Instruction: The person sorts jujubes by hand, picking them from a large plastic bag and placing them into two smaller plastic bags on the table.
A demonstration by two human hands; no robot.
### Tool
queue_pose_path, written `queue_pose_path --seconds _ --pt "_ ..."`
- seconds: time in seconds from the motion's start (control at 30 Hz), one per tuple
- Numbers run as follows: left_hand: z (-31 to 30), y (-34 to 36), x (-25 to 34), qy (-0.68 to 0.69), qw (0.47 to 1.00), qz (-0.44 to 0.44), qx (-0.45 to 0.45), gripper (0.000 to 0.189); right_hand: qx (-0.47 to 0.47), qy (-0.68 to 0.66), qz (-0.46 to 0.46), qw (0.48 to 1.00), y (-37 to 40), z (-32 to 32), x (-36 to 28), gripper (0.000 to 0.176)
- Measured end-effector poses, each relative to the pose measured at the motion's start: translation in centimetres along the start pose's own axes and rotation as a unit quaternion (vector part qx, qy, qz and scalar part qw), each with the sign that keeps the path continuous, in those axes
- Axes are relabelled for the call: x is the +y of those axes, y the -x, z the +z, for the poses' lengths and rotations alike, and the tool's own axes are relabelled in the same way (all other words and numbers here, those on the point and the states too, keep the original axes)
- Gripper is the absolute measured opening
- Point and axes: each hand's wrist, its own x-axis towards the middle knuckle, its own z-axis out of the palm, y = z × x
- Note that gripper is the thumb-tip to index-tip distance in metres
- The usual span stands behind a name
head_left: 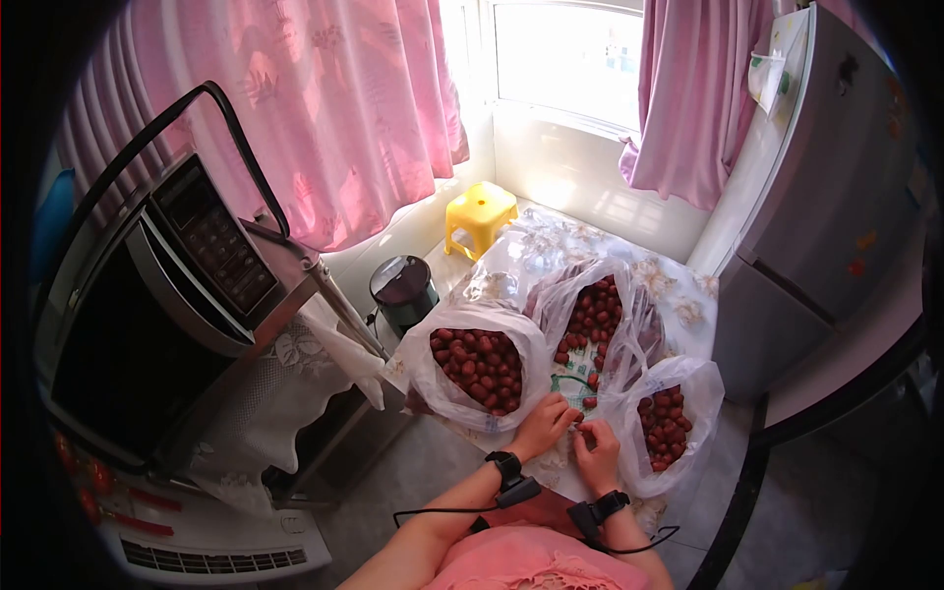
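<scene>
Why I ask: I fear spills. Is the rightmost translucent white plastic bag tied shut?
No, that bag gapes open, showing dark-red oval fruits.

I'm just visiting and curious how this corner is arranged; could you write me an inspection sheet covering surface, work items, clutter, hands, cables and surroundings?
Surface: flower-patterned tablecloth, partly covered by bags.
Work items: red fruit, apparently jujubes, in open left, middle and right plastic bags.
Clutter: yellow stool and dark-lidded container beside the table.
Hands: left hand and right hand close together, fingers bent; anything held is too small to tell.
Cables: black cable at each wrist.
Surroundings: microwave left, refrigerator right, pink curtains, window.
</scene>
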Motion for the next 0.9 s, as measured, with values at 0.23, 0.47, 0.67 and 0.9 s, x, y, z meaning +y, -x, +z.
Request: queue_pose_path --seconds 0.23,0.47,0.67,0.9 --pt "-0.5 -0.2 3.2 0.072 0.993 -0.095 0.020 0.022 -0.006 0.003 0.017 1.000 -0.2 -0.2 -0.2 0.012" --pt "-6.3 0.1 7.0 0.097 0.992 -0.010 0.076 0.027 0.001 -0.007 0.014 1.000 0.0 -0.2 -0.1 0.010" --pt "-11.0 -0.7 6.4 -0.112 0.983 -0.014 0.143 0.034 -0.001 -0.008 0.020 1.000 0.1 -0.1 -0.1 0.010" --pt "-12.9 0.9 4.8 -0.225 0.945 -0.022 0.238 0.034 -0.005 -0.016 0.031 0.999 0.3 -0.2 0.0 0.011"
